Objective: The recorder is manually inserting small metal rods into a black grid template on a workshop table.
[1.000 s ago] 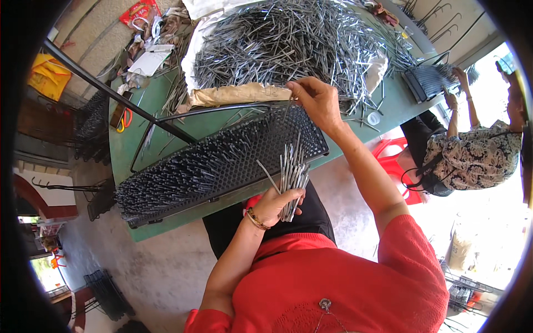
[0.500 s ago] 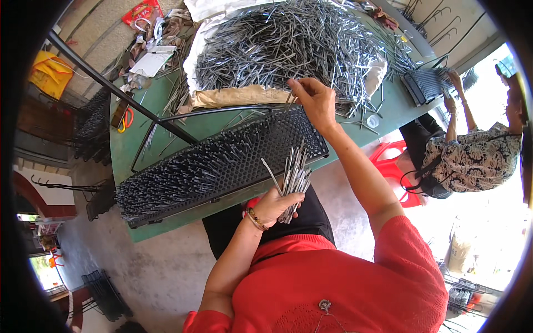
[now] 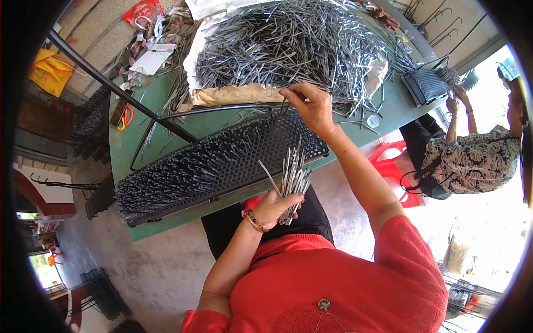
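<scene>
Head view: left hand [image 3: 276,206] was clenched around a bundle of thin metal rods [image 3: 292,178], the rods fanning upward from the fist, held just off the near edge of the green worktop [image 3: 119,152], over the person's lap. A beaded bracelet [image 3: 254,221] sat on that wrist. Right hand [image 3: 312,105] was stretched forward over the far right end of the black perforated tray [image 3: 288,136], its grip pinched on a single rod [image 3: 285,105] that stood roughly upright with its lower end at the tray's holes; whether the tip was seated in a hole could not be told. The tray lay tilted across the worktop, its left part densely packed with standing rods [image 3: 172,172], the right part mostly bare holes. Just behind the tray was a big loose heap of rods [image 3: 294,44] on pale sheeting [image 3: 233,95]. A black bar [image 3: 119,91] crossed the left of the worktop, orange-handled scissors [image 3: 123,118] near it. At the right, another person in a patterned top [image 3: 472,161] had hands at a second black tray [image 3: 425,83]. A red stool [image 3: 391,161] stood between the two people.
</scene>
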Action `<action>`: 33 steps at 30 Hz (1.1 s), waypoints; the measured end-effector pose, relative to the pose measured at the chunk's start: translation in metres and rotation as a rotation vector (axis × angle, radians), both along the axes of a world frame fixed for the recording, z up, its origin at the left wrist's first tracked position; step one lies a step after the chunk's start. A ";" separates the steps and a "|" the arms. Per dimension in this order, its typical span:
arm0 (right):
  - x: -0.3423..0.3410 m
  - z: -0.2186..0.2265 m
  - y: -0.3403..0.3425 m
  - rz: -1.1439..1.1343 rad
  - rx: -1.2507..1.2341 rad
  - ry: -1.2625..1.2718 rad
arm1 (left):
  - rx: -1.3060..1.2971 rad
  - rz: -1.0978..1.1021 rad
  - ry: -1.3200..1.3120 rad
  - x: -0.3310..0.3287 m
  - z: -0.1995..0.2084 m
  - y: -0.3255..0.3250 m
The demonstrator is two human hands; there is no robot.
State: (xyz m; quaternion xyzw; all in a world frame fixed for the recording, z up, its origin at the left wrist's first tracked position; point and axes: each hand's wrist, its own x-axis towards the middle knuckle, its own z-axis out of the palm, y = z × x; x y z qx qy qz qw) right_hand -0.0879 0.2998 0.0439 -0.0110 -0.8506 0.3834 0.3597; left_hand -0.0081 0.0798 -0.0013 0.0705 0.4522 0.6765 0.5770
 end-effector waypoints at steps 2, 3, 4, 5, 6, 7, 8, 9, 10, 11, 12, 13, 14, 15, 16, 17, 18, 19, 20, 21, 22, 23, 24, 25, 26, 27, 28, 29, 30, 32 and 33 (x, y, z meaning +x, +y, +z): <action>-0.001 -0.006 0.002 0.008 0.037 0.002 | 0.000 0.006 0.004 0.001 0.002 0.001; -0.002 -0.009 0.003 0.018 0.075 0.003 | 0.000 0.014 0.008 0.001 0.003 0.002; -0.002 -0.011 0.003 0.018 0.074 0.003 | 0.000 0.014 0.008 0.001 0.003 0.002; -0.001 -0.013 0.003 0.047 0.096 -0.006 | -0.010 0.018 0.012 0.002 0.003 0.002; -0.001 -0.015 0.004 0.077 0.117 -0.015 | -0.019 0.021 0.015 0.002 0.003 0.002; -0.001 -0.016 0.003 0.079 0.116 -0.016 | -0.020 0.023 0.015 0.002 0.003 0.001; 0.000 -0.017 0.003 0.080 0.133 -0.058 | -0.024 0.021 0.015 0.002 0.004 0.001; 0.001 -0.018 0.003 0.082 0.150 -0.101 | -0.028 0.019 0.016 0.002 0.004 0.001; 0.001 -0.019 0.003 0.084 0.149 -0.103 | -0.029 0.021 0.014 0.002 0.003 0.001; 0.000 -0.020 0.004 0.136 0.195 -0.078 | -0.033 0.012 0.033 0.002 0.001 0.001; 0.000 -0.021 0.005 0.189 0.241 -0.053 | -0.037 0.004 0.053 0.001 0.000 0.002; 0.001 -0.016 0.001 0.195 0.239 -0.055 | -0.039 0.009 0.049 0.000 0.000 0.001; 0.002 -0.009 -0.001 0.165 0.249 -0.030 | -0.039 0.000 0.076 -0.002 0.001 0.001; 0.004 -0.002 -0.003 0.135 0.259 -0.004 | -0.038 -0.010 0.103 -0.004 0.003 0.001; 0.009 0.007 -0.006 0.135 0.149 -0.073 | -0.051 -0.006 0.088 -0.005 0.007 0.002; 0.013 0.014 -0.007 0.140 0.147 -0.074 | -0.053 -0.001 0.087 -0.006 0.008 0.002; 0.016 0.020 -0.009 0.295 0.137 -0.159 | -0.050 -0.010 0.134 -0.008 0.009 0.002; 0.021 0.025 -0.011 0.443 0.128 -0.244 | -0.045 -0.027 0.182 -0.008 0.010 0.002; 0.025 0.029 -0.019 0.553 0.132 -0.246 | -0.046 -0.030 0.181 -0.010 0.010 0.001; 0.031 0.032 -0.027 0.550 0.131 -0.246 | -0.064 -0.047 0.178 -0.011 0.011 0.001; 0.038 0.035 -0.034 0.621 0.068 -0.375 | -0.079 -0.065 0.178 -0.013 0.013 0.002; 0.043 0.038 -0.040 0.689 0.004 -0.504 | -0.075 -0.069 0.180 -0.014 0.015 0.003; 0.046 0.040 -0.044 0.677 -0.050 -0.584 | -0.080 -0.058 0.189 -0.014 0.017 0.004; 0.046 0.043 -0.043 0.675 -0.048 -0.582 | -0.086 -0.043 0.199 -0.014 0.018 0.004; 0.046 0.045 -0.042 0.662 -0.075 -0.589 | -0.085 -0.044 0.201 -0.012 0.015 0.005; 0.046 0.046 -0.040 0.650 -0.102 -0.596 | -0.068 -0.001 0.178 -0.009 0.009 0.005; 0.045 0.045 -0.035 0.659 -0.220 -0.507 | -0.050 0.039 0.156 -0.007 0.007 0.007; 0.044 0.046 -0.028 0.656 -0.219 -0.505 | -0.049 0.036 0.158 -0.004 0.006 0.008; 0.041 0.049 -0.019 0.502 -0.220 -0.397 | -0.029 0.074 0.075 -0.001 0.006 0.009; 0.036 0.053 -0.003 0.205 -0.100 -0.214 | -0.014 0.115 -0.008 0.003 0.007 0.009; 0.032 0.054 0.003 0.060 0.021 -0.138 | -0.001 0.141 -0.080 0.004 0.008 0.009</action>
